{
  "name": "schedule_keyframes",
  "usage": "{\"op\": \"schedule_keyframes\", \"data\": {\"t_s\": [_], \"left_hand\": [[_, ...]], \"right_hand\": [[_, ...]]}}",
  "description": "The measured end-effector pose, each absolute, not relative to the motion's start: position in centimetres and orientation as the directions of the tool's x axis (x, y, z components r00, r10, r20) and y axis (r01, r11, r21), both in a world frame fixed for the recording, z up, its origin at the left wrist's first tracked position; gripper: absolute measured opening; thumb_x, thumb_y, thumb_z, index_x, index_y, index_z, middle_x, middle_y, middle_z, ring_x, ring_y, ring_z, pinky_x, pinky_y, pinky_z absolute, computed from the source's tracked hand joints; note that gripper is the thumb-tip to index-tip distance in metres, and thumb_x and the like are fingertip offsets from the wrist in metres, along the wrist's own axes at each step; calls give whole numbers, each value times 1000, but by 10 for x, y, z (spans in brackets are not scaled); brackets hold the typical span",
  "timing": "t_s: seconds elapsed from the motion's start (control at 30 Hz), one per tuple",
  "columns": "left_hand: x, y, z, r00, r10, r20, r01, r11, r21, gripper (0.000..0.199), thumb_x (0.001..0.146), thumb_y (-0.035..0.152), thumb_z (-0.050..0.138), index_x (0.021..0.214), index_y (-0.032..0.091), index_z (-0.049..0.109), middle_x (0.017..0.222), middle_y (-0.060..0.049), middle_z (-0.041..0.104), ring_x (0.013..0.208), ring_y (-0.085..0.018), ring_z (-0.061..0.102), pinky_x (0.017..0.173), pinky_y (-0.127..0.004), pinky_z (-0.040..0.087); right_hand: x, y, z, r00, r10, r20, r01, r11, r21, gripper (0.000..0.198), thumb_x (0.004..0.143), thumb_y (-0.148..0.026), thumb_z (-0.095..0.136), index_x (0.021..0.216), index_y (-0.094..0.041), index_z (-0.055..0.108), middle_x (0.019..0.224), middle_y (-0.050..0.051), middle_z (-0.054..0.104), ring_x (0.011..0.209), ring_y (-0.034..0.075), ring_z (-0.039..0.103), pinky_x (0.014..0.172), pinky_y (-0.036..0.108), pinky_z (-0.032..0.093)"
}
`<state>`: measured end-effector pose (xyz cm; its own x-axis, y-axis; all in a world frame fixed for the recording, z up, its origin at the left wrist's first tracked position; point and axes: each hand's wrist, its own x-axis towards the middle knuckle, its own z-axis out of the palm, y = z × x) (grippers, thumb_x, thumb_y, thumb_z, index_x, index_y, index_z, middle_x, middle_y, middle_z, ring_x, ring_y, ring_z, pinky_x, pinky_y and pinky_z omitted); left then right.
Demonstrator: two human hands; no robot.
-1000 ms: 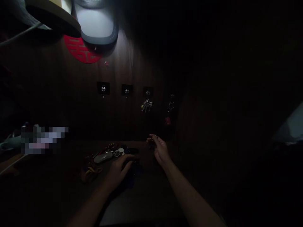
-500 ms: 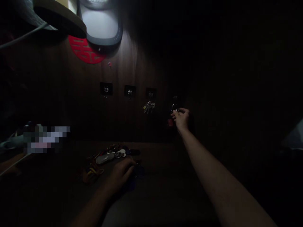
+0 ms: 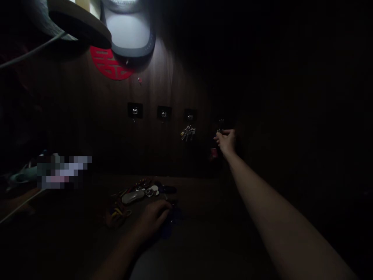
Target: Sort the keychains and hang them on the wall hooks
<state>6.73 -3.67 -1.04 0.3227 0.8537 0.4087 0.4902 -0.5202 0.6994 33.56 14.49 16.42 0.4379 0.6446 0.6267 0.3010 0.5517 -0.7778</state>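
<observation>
Near the frame's centre, the keys (image 3: pixel 189 134) look like shiny metal; the wall (image 3: pixel 171 89) is grained wood. Upper left, the lamp (image 3: pixel 128 33) seems smooth plastic, the cutout (image 3: pixel 107 64) matt.

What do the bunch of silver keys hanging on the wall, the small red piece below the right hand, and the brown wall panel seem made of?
Bunch of silver keys: probably polished metal, from the bright glints.
Small red piece: perhaps plastic or leather; too dark to tell its finish.
Brown wall panel: wood or wood-look laminate, smooth, with a soft sheen; grain-like streaks show where light falls.
</observation>
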Motion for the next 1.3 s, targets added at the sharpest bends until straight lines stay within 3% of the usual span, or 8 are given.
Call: {"op": "schedule_keyframes", "data": {"t_s": [0.17,0.33,0.47,0.57,1.07,1.3], "left_hand": [[68,-36,-10,339,856,389,502,-515,695,19,82,22,44,85,21,62,91,-3,68,85,-16,61,76,-24,45],[67,-36,-10,359,859,365,523,-509,684,18,83,22,44,86,22,62,90,-2,68,85,-15,61,75,-23,44],[67,-36,-11,347,864,365,540,-503,675,17,82,21,45,85,21,61,90,-1,68,83,-15,61,74,-23,44],[67,-35,-13,343,863,372,540,-505,674,17,81,20,45,87,22,61,90,-1,68,83,-15,62,76,-24,44],[64,-35,-13,317,875,365,537,-483,692,18,81,22,46,89,21,62,91,-2,68,86,-16,61,76,-24,43],[60,-32,-16,254,888,385,544,-460,702,18,80,21,47,88,20,63,95,-3,68,90,-17,61,81,-26,43]], "right_hand": [[326,140,145,459,654,602,277,538,-796,36,68,-21,60,97,-22,37,63,-6,58,44,8,51,37,15,37],[315,130,113,481,653,585,192,573,-797,63,67,-23,58,122,-25,28,87,2,61,69,14,61,47,21,49],[312,120,86,481,701,527,148,527,-837,75,69,-27,55,134,-23,19,119,14,52,93,18,58,57,25,54],[313,114,66,453,732,508,134,508,-851,76,70,-30,54,136,-24,17,129,16,45,104,20,54,61,27,54],[311,70,-24,431,828,359,68,367,-928,61,66,-35,55,124,-21,39,115,14,56,91,22,58,58,31,53],[295,54,-22,217,899,381,174,349,-921,38,66,-37,54,99,-19,56,94,9,64,77,19,60,56,29,49]]}}
